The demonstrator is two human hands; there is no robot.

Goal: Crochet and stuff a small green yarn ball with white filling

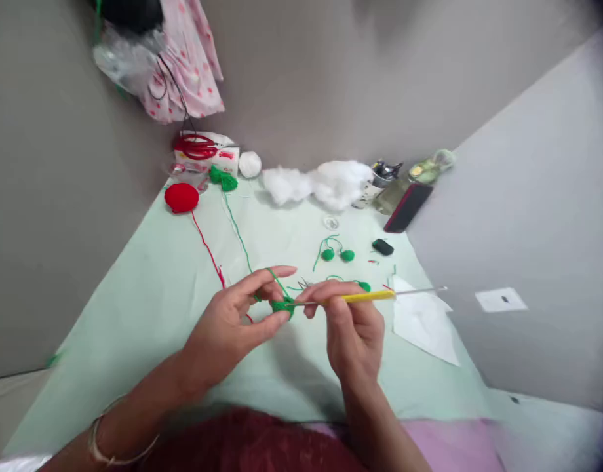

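Observation:
Between thumb and fingers, my left hand (242,311) pinches a small green crochet piece (282,305). Green yarn (236,226) passes over its raised index finger and leads back to a green yarn bundle (223,178). My right hand (353,321) grips a crochet hook (368,297) with a yellow handle and metal ends. The hook's left tip meets the green piece; its other end points right. Just beyond my hands lie small green crocheted balls (347,255) with yarn tails, one partly hidden behind my right hand.
A red yarn ball (182,197) sits at the left edge, its strand running toward my left hand. White stuffing (338,185) lies along the wall beside a cup of pens (380,180). Red-handled scissors (196,147) rest back left. A phone (408,208) leans at right, above white paper (422,321).

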